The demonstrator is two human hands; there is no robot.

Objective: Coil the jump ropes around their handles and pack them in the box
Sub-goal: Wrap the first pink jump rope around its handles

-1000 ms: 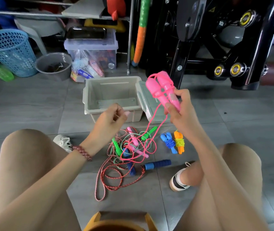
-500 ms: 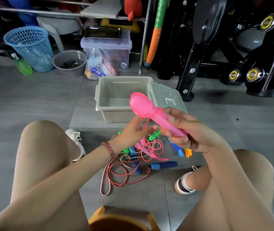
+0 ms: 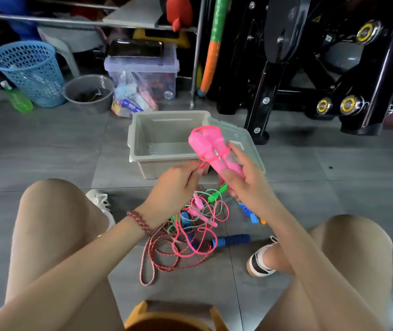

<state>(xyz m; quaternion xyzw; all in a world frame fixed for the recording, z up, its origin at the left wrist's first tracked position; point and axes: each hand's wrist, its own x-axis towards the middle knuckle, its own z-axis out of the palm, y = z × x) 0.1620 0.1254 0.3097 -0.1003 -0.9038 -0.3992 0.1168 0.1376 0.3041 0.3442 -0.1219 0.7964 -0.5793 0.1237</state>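
My right hand [image 3: 239, 177] grips two pink jump-rope handles [image 3: 211, 149] held side by side, tips pointing up and left. A turn of pink rope [image 3: 205, 161] crosses the handles. My left hand [image 3: 178, 182] pinches that rope just left of the handles. The rest of the pink rope hangs down into a tangle of ropes [image 3: 190, 225] on the floor, with green, pink and blue handles in it. The open grey box [image 3: 164, 142] stands right behind the hands, with nothing visible inside. A coiled blue and orange rope bundle [image 3: 250, 212] lies partly hidden under my right wrist.
The box lid [image 3: 240, 142] lies against the box's right side. A blue foam handle [image 3: 232, 240] lies near my right shoe [image 3: 261, 261]. Behind stand a clear storage bin [image 3: 142, 68], a grey bowl [image 3: 89, 93], a blue basket [image 3: 29, 70] and black gym equipment [image 3: 322, 68]. I sit on a wooden stool [image 3: 174, 316].
The pink handles swung from tilted left back to more upright. My left hand came up to the handles, still pinching the rope, and a turn of rope now lies across them.
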